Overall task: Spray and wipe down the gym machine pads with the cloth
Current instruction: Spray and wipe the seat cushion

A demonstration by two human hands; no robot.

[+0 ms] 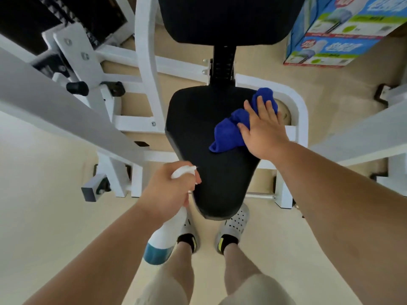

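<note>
At frame centre, the right hand (262, 130), fingers flat, presses a blue cloth (233, 126) onto the black seat pad (198, 133). Lower left, the left hand (169, 190) grips a spray bottle (164, 236).

My left arm reaches forward from the lower left; the left hand (169, 190) is curled round the neck of the spray bottle (164, 236). My right arm extends from the lower right; the right hand (262, 130) lies flat, fingers straight and slightly spread, pressing the cloth (231, 128).
</note>
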